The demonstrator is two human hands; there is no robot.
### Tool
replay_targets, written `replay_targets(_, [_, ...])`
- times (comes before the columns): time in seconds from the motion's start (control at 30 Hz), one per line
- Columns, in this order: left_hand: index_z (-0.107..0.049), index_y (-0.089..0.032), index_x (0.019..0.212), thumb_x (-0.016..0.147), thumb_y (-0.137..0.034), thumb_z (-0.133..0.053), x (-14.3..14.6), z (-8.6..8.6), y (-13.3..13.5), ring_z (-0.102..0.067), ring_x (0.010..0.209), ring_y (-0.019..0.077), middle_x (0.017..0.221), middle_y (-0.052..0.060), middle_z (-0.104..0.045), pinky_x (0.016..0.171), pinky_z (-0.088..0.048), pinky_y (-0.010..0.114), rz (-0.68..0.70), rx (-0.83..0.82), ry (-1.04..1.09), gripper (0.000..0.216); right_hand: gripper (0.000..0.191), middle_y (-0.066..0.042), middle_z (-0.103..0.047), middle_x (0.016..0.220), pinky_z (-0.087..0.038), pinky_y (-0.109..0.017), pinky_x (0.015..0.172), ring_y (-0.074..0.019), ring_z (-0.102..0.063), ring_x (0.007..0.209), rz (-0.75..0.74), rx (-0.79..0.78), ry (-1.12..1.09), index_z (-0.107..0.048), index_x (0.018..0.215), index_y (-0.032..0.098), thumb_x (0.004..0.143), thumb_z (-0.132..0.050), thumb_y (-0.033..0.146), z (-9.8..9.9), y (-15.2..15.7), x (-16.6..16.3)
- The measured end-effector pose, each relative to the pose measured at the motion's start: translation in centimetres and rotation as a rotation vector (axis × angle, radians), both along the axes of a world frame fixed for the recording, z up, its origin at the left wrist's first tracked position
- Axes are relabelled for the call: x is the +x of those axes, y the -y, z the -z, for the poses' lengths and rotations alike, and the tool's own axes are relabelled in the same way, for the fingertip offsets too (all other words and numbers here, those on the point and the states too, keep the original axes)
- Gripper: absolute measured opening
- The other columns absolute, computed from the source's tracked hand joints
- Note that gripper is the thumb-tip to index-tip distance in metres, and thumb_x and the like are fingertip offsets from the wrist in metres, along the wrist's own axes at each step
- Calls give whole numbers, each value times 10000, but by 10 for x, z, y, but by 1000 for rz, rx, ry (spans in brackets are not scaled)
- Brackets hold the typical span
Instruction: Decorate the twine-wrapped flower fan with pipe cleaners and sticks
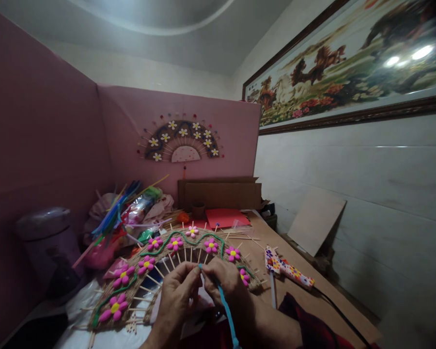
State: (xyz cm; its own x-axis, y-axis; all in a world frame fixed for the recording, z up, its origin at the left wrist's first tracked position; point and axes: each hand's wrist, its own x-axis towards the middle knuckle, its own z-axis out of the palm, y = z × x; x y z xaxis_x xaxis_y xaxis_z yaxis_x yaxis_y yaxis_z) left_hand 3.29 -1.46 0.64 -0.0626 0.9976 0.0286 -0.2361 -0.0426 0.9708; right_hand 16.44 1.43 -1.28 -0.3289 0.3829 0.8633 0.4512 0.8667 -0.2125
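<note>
My left hand (179, 293) and my right hand (227, 281) meet in front of me, fingertips pinched close together. A blue pipe cleaner (225, 305) runs between them; its tip shows at the fingertips and its long end hangs below my right hand. Just behind and beneath the hands lies a fan-shaped craft (199, 241) of twine woven over thin wooden sticks. Pink flowers with yellow centres (123, 275) and a wavy green strip (156, 251) decorate it. My hands cover part of its lower middle.
A flower-patterned glue gun (287, 271) lies on the right with its cord trailing. Colourful pipe cleaners and bags (119, 218) are heaped at left, beside a lidded container (49, 252). Red sheets (227, 218) and cardboard (221, 194) sit behind. A finished-looking fan (183, 140) hangs on the pink panel.
</note>
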Motion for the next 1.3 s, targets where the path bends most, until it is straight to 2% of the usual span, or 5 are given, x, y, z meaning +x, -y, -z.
replay_targets(0.27, [-554,-136,621,660,-441,-669,-2,3,-2,-360,386,45,496,-49,-440,329,-289,148,-17,104,-53,329,274,-81,-640,886,-485,-273,687,-166,-606,792,-45,12,-24,-511,1131,173,870,-442,127,2,-6,0])
replay_targets(0.5, [-547,-134,580,606,-460,-690,0,-1,-1,-347,372,41,478,-46,-445,327,-267,149,-51,73,-52,357,156,-43,-591,740,-459,-245,604,-142,-568,672,-60,-37,32,-559,957,171,883,-423,160,0,-6,1])
replay_targets(0.67, [-552,-135,573,601,-460,-691,2,-5,1,-351,391,45,470,-44,-454,358,-287,152,-58,68,-69,354,134,-30,-572,713,-440,-239,581,-134,-556,635,10,-27,58,-551,884,177,883,-418,160,-1,1,0])
replay_targets(1.07, [-533,-133,549,538,-491,-715,8,-7,5,-317,371,40,428,-60,-412,345,-245,152,-79,40,-4,402,188,-21,-537,652,-396,-245,547,-132,-520,589,37,38,111,-531,837,171,901,-354,175,0,1,1])
replay_targets(1.3, [-555,-129,568,539,-521,-705,9,-6,4,-354,383,52,441,-40,-454,350,-277,160,-107,86,-23,421,178,-41,-585,713,-439,-248,585,-143,-559,650,10,21,58,-550,909,159,895,-373,171,-1,0,-1])
